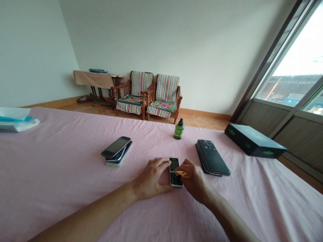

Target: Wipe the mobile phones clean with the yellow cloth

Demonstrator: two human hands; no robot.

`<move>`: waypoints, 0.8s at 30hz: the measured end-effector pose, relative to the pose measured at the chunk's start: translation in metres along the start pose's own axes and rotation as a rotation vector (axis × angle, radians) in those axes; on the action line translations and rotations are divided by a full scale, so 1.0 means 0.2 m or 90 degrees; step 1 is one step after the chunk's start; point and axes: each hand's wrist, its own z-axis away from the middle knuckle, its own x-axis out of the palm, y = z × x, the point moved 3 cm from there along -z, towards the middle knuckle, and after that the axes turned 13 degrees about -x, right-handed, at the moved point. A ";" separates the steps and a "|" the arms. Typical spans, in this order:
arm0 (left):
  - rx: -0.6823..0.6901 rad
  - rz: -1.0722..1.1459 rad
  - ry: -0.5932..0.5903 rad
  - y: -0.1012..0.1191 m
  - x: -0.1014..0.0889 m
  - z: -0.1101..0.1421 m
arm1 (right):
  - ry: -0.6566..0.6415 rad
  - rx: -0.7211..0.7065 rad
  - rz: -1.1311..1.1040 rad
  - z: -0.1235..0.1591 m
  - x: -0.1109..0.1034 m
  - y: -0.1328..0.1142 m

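Note:
A keypad mobile phone (pixel 174 164) with a dark screen and a silver edge lies flat on the pink bed sheet (pixel 75 201). Along its left side my left hand (pixel 152 178) steadies it, fingertips at the upper edge and thumb by the lower corner. My right hand (pixel 193 179) pinches a small folded yellow cloth (pixel 182 173) and presses it on the phone around the top of the keypad. Part of the keypad is hidden by the cloth and fingers.
Left of my hands sits a stack of phones (pixel 117 149); to the right is a pile of larger smartphones (pixel 213 158). A green bottle (pixel 179 129) with a black cap stands ahead. A black box (pixel 252 141) lies far right, a tissue pack (pixel 17 122) far left.

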 end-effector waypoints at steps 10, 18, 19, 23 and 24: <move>0.031 -0.008 0.022 0.02 -0.01 0.01 | -0.012 0.004 0.006 0.00 0.00 -0.02; 0.025 -0.008 0.013 0.02 -0.01 0.01 | -0.008 -0.021 -0.031 0.00 0.01 -0.02; 0.023 -0.010 0.013 0.02 -0.01 0.01 | -0.007 -0.015 -0.029 0.01 0.00 -0.01; 0.021 -0.020 0.020 0.03 -0.02 0.01 | -0.004 -0.002 -0.026 0.02 0.00 0.02; 0.022 -0.023 0.022 0.04 -0.02 0.01 | -0.007 -0.003 -0.027 0.02 0.00 0.02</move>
